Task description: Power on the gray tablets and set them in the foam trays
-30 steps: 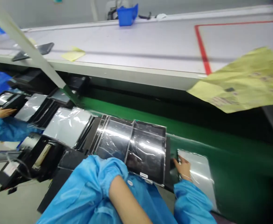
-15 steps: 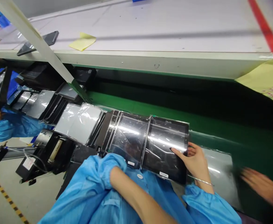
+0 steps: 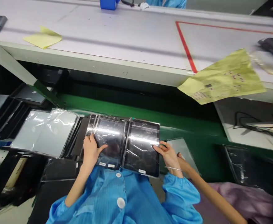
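Two stacks of dark tablet screens in clear plastic wrap lie side by side in front of me. My left hand [image 3: 91, 151] grips the left edge of the left stack [image 3: 109, 140], thumb on top of the glass. My right hand [image 3: 168, 155] holds the right edge of the right stack [image 3: 142, 149], thumb on the screen and fingers under the edge. Both stacks rest against my blue-sleeved chest at the edge of the green conveyor belt [image 3: 187, 130].
Another person's bare forearm [image 3: 206, 189] reaches in from the right toward a wrapped panel [image 3: 185, 151] on the belt. Silver-backed wrapped tablets [image 3: 45, 132] lie at left. A white bench [image 3: 117, 40] above carries yellow sheets [image 3: 222, 77] and a blue bin [image 3: 108, 3].
My left hand has come onto the left stack's edge. My right hand stays on the right stack's edge. The other person's arm now reaches in beside my right hand. The view shifted right.
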Demonstrator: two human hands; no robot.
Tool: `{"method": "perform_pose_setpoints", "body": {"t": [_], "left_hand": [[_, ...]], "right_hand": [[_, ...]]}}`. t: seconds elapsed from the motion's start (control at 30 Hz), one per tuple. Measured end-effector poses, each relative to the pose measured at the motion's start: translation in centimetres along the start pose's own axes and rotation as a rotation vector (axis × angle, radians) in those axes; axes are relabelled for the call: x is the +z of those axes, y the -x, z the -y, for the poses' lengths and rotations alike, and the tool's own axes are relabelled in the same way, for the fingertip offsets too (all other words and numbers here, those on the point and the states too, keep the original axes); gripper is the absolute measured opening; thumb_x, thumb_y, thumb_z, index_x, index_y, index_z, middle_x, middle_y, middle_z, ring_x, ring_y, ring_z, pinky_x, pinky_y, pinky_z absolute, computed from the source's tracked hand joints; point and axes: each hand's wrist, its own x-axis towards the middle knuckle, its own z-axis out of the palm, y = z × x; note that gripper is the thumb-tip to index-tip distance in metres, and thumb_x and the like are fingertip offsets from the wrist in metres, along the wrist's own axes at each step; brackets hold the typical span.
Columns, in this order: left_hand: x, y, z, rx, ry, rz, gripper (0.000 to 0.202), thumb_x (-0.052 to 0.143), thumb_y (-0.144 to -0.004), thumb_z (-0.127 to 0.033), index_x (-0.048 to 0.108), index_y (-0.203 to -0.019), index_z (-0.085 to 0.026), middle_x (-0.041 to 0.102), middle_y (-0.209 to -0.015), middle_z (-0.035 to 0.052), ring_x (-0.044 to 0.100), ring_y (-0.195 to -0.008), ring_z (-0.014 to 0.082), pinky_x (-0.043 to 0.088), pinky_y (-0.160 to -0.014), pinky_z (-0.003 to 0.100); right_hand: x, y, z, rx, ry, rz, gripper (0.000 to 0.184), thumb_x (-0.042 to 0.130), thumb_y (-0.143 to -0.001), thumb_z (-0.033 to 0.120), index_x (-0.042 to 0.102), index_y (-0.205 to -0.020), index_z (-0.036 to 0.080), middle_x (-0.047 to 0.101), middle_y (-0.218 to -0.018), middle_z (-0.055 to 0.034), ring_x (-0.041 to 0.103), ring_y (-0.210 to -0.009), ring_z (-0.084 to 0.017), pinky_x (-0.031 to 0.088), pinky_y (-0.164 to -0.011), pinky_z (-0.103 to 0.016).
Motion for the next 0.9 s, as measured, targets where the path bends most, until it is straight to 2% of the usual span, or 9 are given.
{"method": "perform_pose_setpoints", "body": {"t": [0.1,0.27,0.37,0.43,0.5,0.6,0.7,0.8,0.9], "left_hand": [[-0.7,0.0,-1.3,-0.042,-0.056,0.078,0.075,0.082,-0.08,-0.053,0.052,-0.127,-0.003,0.059,-0.113,0.0249,0.061,-0.109,0.0428,0.057,-0.084,0.05],[-0.9,-1.1,-2.3,-0.18,0.07,0.186,0.068,0.091,-0.064,-0.053,0.054,-0.105,-0.013,0.059,-0.114,0.0241,0.059,-0.115,0.0485,0.057,-0.084,0.056],[-0.9,-2.1,-1.8,-0.194,0.16,0.181,0.066,0.093,-0.053,-0.052,0.05,-0.09,-0.019,0.059,-0.106,0.0188,0.06,-0.114,0.0499,0.056,-0.087,0.058],[-1.2,-2.6,-1.4,-0.208,0.255,0.171,0.067,0.095,-0.045,-0.05,0.043,-0.08,-0.025,0.058,-0.096,0.0118,0.061,-0.111,0.0474,0.054,-0.09,0.057],[-1.5,-2.5,-1.1,-0.229,0.369,0.147,0.07,0.096,-0.04,-0.046,0.037,-0.074,-0.028,0.054,-0.087,0.0051,0.061,-0.107,0.042,0.053,-0.092,0.054],[-1.8,-1.4,-1.0,-0.271,0.569,0.115,0.068,0.094,-0.043,-0.048,0.037,-0.073,-0.027,0.049,-0.079,-0.0026,0.062,-0.09,0.0288,0.054,-0.085,0.044],[-2.1,0.1,-0.6,-0.336,0.805,0.115,0.063,0.09,-0.053,-0.05,0.039,-0.08,-0.026,0.048,-0.072,-0.0085,0.057,-0.068,0.0167,0.052,-0.07,0.033],[-2.8,0.6,0.7,-0.414,1.061,0.097,0.063,0.091,-0.058,-0.048,0.042,-0.09,-0.025,0.058,-0.073,-0.009,0.06,-0.061,0.0138,0.051,-0.063,0.027],[-3.5,-0.3,2.3,-0.482,1.322,0.073,0.06,0.092,-0.063,-0.047,0.05,-0.099,-0.023,0.067,-0.077,-0.0061,0.065,-0.061,0.0123,0.051,-0.062,0.024]], "right_hand": [[-0.5,0.5,0.8,0.03,-0.04,-0.001,0.067,0.096,-0.042,0.059,0.068,-0.089,0.02,0.067,-0.064,0.0006,0.067,-0.063,-0.021,0.057,-0.061,-0.034],[-3.0,1.0,4.4,-0.091,-0.101,-0.145,0.046,0.087,-0.059,0.059,0.065,-0.073,0.021,0.056,-0.064,0.0039,0.058,-0.064,-0.015,0.053,-0.068,-0.031],[-3.5,0.7,5.8,-0.195,0.024,-0.185,0.046,0.083,-0.066,0.06,0.068,-0.088,0.022,0.058,-0.075,0.002,0.061,-0.073,-0.018,0.055,-0.073,-0.034],[-2.8,0.4,5.4,-0.179,0.2,-0.14,0.064,0.083,-0.059,0.068,0.068,-0.1,0.022,0.06,-0.084,-0.001,0.063,-0.073,-0.02,0.057,-0.07,-0.037],[-1.4,0.3,4.2,-0.103,0.319,-0.071,0.078,0.085,-0.045,0.075,0.066,-0.099,0.021,0.062,-0.087,-0.0033,0.063,-0.071,-0.022,0.057,-0.069,-0.041],[0.3,0.2,2.0,-0.045,0.349,-0.027,0.076,0.085,-0.037,0.078,0.061,-0.085,0.023,0.062,-0.076,-0.0023,0.061,-0.069,-0.024,0.056,-0.072,-0.044],[0.6,0.0,0.7,-0.028,0.311,-0.007,0.075,0.085,-0.036,0.081,0.055,-0.079,0.026,0.063,-0.069,-0.0002,0.061,-0.065,-0.023,0.055,-0.066,-0.041],[0.1,-0.5,0.4,-0.014,0.259,0.016,0.077,0.086,-0.034,0.082,0.052,-0.075,0.027,0.063,-0.066,0.002,0.061,-0.062,-0.02,0.054,-0.064,-0.037],[-0.3,-0.7,0.2,-0.004,0.215,0.01,0.08,0.084,-0.032,0.086,0.053,-0.074,0.026,0.064,-0.067,0.0015,0.061,-0.062,-0.019,0.054,-0.065,-0.037]]}}
